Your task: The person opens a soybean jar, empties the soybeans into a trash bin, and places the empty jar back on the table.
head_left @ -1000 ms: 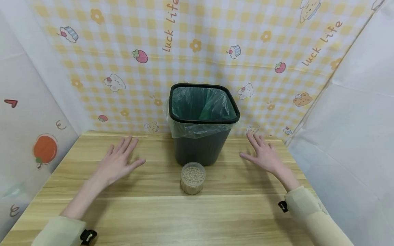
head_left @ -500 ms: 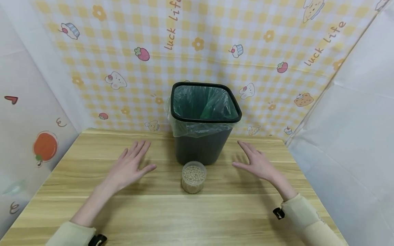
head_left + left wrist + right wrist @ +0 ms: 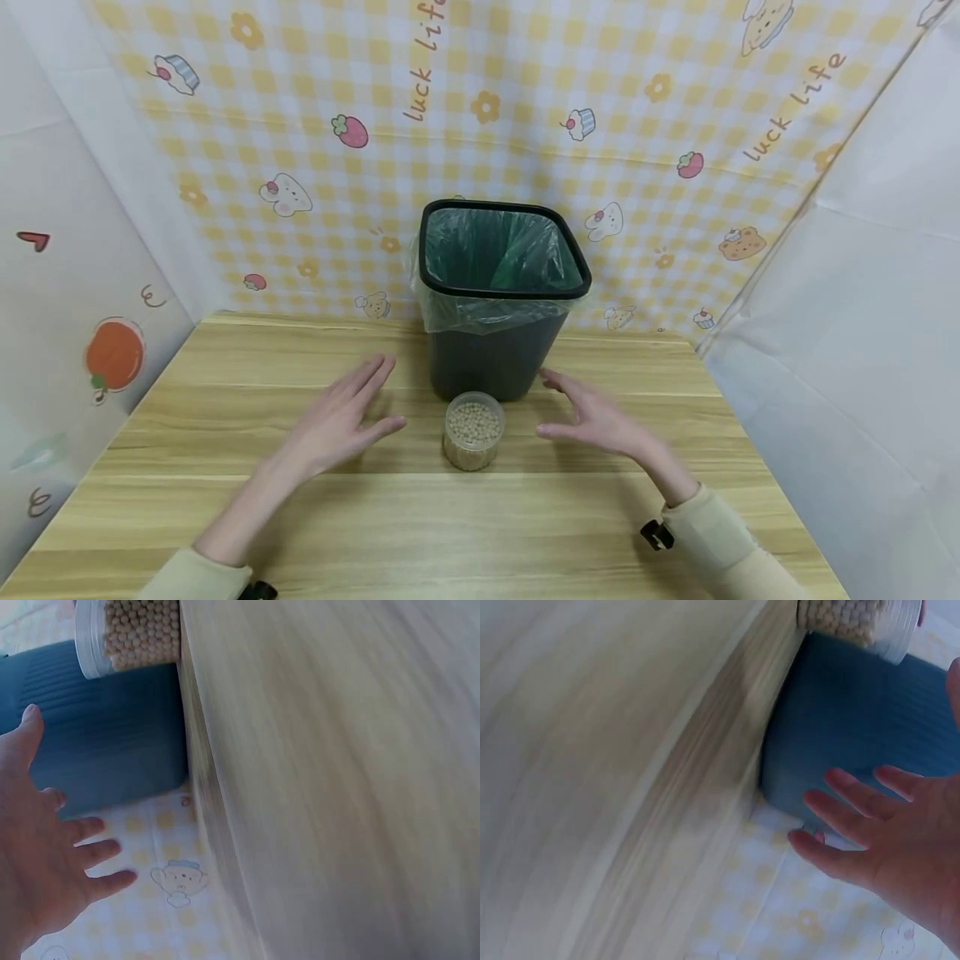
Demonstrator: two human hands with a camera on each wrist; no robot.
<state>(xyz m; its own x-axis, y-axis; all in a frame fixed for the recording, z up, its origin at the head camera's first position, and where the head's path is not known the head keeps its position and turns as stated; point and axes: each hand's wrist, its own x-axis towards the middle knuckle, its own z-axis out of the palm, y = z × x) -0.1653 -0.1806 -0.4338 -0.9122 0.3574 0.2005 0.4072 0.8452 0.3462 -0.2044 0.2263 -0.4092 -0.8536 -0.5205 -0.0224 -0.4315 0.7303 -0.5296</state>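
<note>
A clear round jar (image 3: 471, 450) of small pale beige balls stands uncovered on the wooden table, also visible in both wrist views. Left of it my left hand (image 3: 333, 429) hovers with fingers extended and thumb spread, holding nothing. On the other side my right hand (image 3: 600, 417) faces the jar, its thumb apart from the loosely bent fingers, with nothing in its grasp. Right behind the jar is a dark trash bin (image 3: 487, 362) with a black rim, lined with a thin translucent bag (image 3: 480, 317). The right fingertips overlap the bin's lower right side in the head view.
The light wood table (image 3: 465, 533) runs back to a yellow checkered cloth (image 3: 315, 167) hung behind the bin. White sheets hang along the left and right sides. A black clip (image 3: 657, 535) sits at the right sleeve cuff.
Both hands have moved inward toward the jar, the left to the right and the right to the left and slightly nearer. The jar and bin stay in place.
</note>
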